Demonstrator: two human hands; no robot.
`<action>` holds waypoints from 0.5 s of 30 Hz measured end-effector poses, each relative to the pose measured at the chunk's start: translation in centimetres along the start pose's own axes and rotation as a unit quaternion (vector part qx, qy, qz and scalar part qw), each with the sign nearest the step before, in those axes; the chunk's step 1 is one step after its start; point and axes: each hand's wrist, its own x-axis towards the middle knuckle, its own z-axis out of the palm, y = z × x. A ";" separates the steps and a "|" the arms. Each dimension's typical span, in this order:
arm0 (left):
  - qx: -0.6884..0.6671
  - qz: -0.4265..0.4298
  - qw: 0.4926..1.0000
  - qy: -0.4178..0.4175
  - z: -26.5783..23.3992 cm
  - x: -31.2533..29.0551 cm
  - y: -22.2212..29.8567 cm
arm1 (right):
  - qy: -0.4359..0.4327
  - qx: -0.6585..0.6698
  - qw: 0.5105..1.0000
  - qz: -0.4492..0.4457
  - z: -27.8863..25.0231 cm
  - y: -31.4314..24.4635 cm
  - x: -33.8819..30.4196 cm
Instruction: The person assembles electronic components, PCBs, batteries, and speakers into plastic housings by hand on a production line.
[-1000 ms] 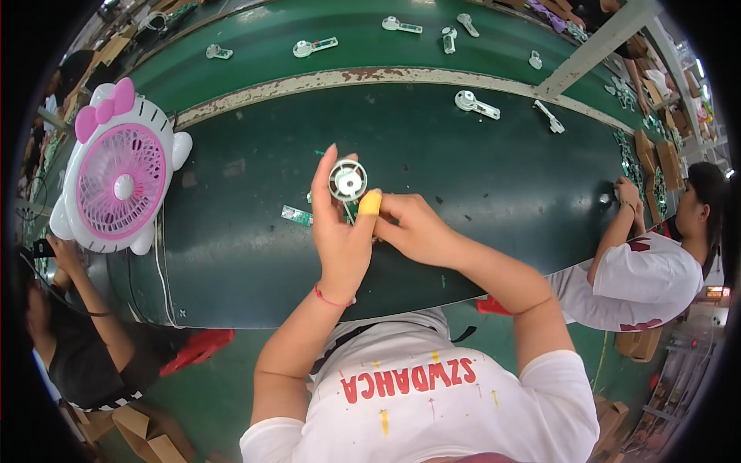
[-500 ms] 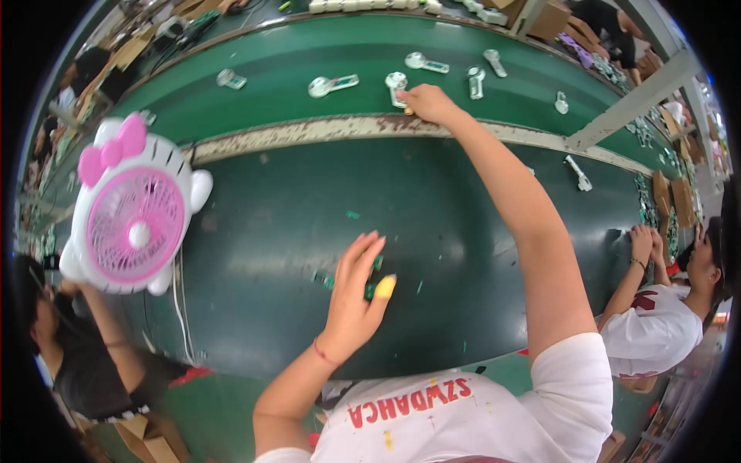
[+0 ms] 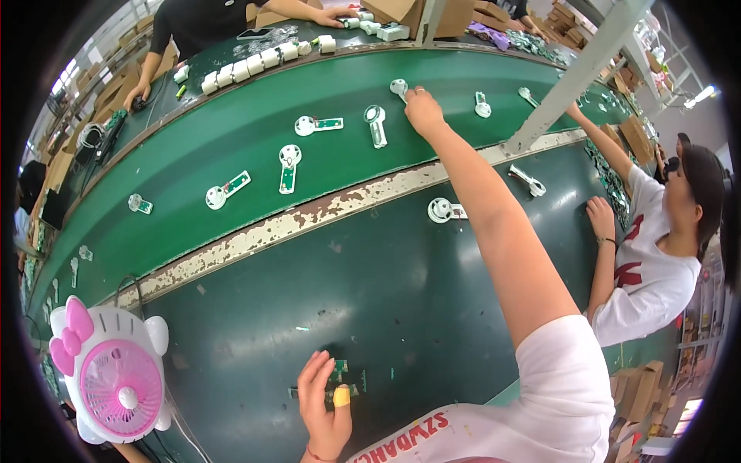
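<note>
My right hand (image 3: 423,112) reaches far over the green belt. Its fingers close on the handle of a white handheld-fan housing (image 3: 398,87); the fingertips are partly hidden. Close by lies a similar housing (image 3: 374,127) with a ringed round head. Further left, another housing (image 3: 289,166) shows a green circuit board in its handle. My left hand (image 3: 326,405) rests low over the dark worktop, fingers stretched out, a yellow cover on its thumb. Small green circuit boards (image 3: 340,370) lie beside and partly under its fingers.
A painted, chipped rail (image 3: 332,208) divides belt from worktop. A pink and white desk fan (image 3: 116,378) stands at the left. A slanting metal post (image 3: 567,81) rises at the right, near a co-worker (image 3: 648,247) reaching onto the belt. Two loose housings (image 3: 441,210) (image 3: 528,180) lie right.
The view has swung right, so the belt slants now. My right hand has let go of one housing and reached further across to another. My left hand stays by the small boards.
</note>
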 end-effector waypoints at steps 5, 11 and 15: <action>0.024 0.072 0.997 -0.009 0.3 -0.1 0.8 | 0.046 0.106 0.993 0.020 -5.1 -1.0 -3.0; 0.082 0.164 0.983 0.002 -1.3 -3.2 3.8 | -0.155 0.593 0.780 0.123 -17.4 -5.4 -14.2; 0.172 0.167 0.971 0.024 -0.1 -4.0 4.8 | -0.356 0.648 0.669 0.080 -23.9 -11.3 -25.6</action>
